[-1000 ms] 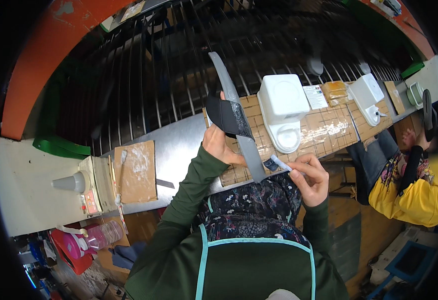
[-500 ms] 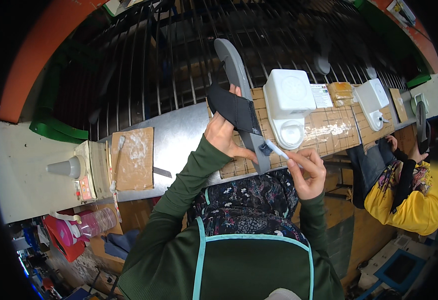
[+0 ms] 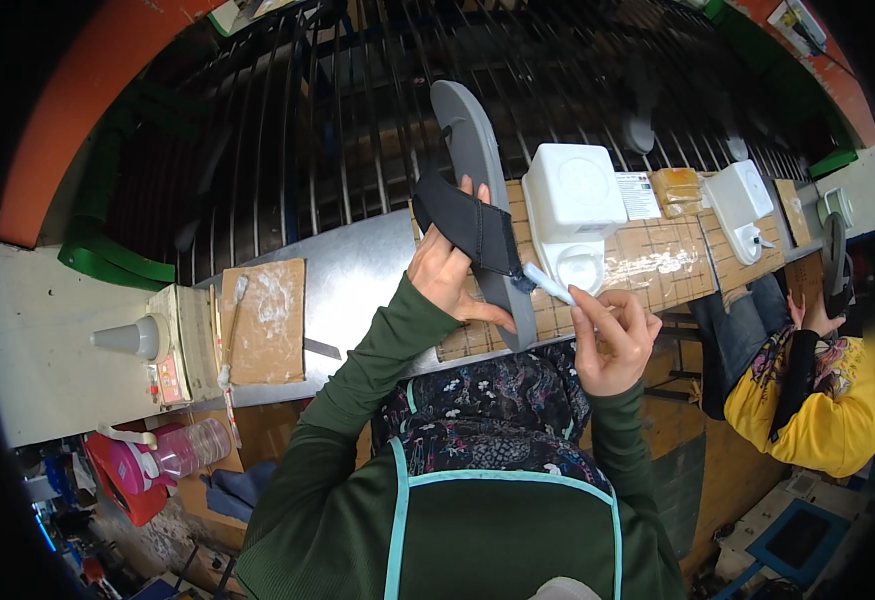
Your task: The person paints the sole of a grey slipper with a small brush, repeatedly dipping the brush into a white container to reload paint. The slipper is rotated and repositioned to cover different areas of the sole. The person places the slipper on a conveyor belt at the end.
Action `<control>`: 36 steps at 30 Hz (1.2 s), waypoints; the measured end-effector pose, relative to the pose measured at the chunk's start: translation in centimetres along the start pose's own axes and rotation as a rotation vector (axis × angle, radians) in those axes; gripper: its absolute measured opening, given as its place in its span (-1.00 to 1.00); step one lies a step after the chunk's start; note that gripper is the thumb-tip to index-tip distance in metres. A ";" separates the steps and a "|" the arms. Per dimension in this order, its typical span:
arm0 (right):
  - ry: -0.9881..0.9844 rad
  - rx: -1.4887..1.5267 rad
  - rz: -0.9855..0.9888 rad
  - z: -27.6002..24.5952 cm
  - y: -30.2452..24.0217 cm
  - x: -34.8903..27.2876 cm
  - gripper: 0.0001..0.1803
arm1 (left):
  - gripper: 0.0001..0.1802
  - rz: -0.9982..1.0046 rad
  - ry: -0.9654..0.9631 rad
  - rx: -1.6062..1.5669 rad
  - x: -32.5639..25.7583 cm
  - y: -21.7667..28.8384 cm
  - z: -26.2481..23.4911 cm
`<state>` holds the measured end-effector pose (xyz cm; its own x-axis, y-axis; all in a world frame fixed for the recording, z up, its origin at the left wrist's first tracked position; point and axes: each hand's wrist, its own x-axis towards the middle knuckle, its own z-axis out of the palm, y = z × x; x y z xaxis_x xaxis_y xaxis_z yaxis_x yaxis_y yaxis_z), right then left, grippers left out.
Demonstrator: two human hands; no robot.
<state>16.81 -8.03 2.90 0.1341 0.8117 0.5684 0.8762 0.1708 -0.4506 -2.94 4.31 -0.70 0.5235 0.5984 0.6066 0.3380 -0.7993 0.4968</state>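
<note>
Fingers of the left hand (image 3: 448,275) are wrapped around a grey sandal (image 3: 483,190) at its black strap (image 3: 473,232), holding it tilted up above the workbench (image 3: 358,280), probably so the strap side is turned toward the right hand (image 3: 613,335). That hand pinches a small white brush (image 3: 548,283) between thumb and fingertips, and its tip touches the sandal edge just under the strap. A white box (image 3: 573,205) stands close on the right, so free room is mostly to the left, over the bare metal.

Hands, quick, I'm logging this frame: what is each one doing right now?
Left hand: closed, holding the grey sandal by its black strap.
Right hand: fingers pinching a small white brush.
</note>
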 end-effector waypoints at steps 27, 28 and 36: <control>-0.079 0.139 -0.076 -1.3 0.5 1.4 -0.73 | 0.62 0.057 0.029 0.004 1.0 -0.2 -1.5; -0.081 0.137 -0.078 -1.4 0.5 1.5 -0.73 | 0.62 0.059 0.031 0.009 1.0 -0.2 -1.6; -0.092 0.154 -0.087 -1.6 0.4 1.5 -0.73 | 0.60 0.070 0.037 0.001 1.2 -0.7 -2.0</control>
<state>18.07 -7.62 4.67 0.0123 0.8366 0.5476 0.8005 0.3199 -0.5068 -4.13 5.71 0.86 0.5169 0.5425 0.6622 0.3021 -0.8394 0.4518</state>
